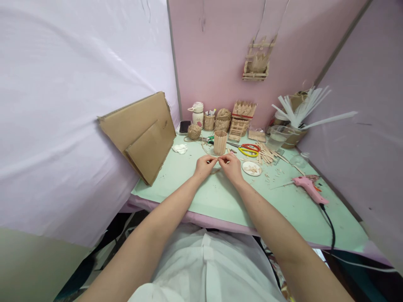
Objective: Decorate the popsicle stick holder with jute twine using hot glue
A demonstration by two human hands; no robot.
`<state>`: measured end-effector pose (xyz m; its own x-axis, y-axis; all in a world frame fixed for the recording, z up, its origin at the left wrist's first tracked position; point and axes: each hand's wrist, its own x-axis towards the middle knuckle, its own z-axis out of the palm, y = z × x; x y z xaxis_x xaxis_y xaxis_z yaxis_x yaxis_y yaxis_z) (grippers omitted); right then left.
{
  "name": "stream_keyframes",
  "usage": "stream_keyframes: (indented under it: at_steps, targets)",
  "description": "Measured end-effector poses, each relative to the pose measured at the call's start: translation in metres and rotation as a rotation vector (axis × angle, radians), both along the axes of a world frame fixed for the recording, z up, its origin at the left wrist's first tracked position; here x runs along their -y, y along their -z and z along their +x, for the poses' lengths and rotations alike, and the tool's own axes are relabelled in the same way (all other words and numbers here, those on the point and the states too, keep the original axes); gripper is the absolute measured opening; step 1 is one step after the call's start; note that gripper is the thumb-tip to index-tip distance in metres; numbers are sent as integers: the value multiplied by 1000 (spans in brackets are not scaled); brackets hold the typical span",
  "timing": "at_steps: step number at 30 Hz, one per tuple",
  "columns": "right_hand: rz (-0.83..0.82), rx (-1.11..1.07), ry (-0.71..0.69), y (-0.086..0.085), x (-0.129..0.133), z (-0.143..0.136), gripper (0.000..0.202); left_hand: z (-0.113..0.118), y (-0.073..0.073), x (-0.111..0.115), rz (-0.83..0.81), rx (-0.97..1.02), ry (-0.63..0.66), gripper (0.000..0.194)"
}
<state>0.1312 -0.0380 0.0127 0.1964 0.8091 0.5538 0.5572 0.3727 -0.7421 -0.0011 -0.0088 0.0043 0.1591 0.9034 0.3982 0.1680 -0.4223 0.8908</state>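
Observation:
Both hands meet over the middle of the table, fingertips nearly touching. My left hand is closed in a pinch on thin twine, of which a loop shows just below the fingers. My right hand pinches beside it on the same twine. Right behind them a round cup of wooden sticks stands upright, with twine lying at its left side. A ball of twine sits farther back on the left. To the right of my right hand is a small white dish with wood bits.
Brown cardboard sheets lean at the left. Red and yellow scissors and loose sticks lie right of the cup. A pink glue gun with a black cord rests at the right. Stick crafts and a white bottle line the back.

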Motion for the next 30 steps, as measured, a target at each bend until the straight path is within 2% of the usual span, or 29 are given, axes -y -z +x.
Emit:
stream_keyframes:
  at_steps: [4, 7, 12, 15, 17, 21, 30]
  targets:
    - [-18, 22, 34, 0, 0, -3, 10, 2, 0, 0, -81, 58, 3, 14]
    - [-29, 0, 25, -1, 1, -5, 10, 3, -2, 0, -212, 174, 34, 16]
    - [-15, -56, -78, -4, 3, -6, 10, -1, -6, -4, -528, 405, 232, 22]
    - [-49, -106, -146, -4, 3, -6, 12, -3, -7, -6, -626, 449, 315, 26]
    - [-72, -136, -151, -3, 1, -6, 13, -3, -6, -6, -607, 462, 303, 29]
    - [-136, -191, -124, 0, -3, -3, 20, -1, -2, -5, -455, 409, 221, 34]
    - [-170, -186, -84, 1, -4, 3, 21, 2, -3, 0, -280, 142, 228, 16]
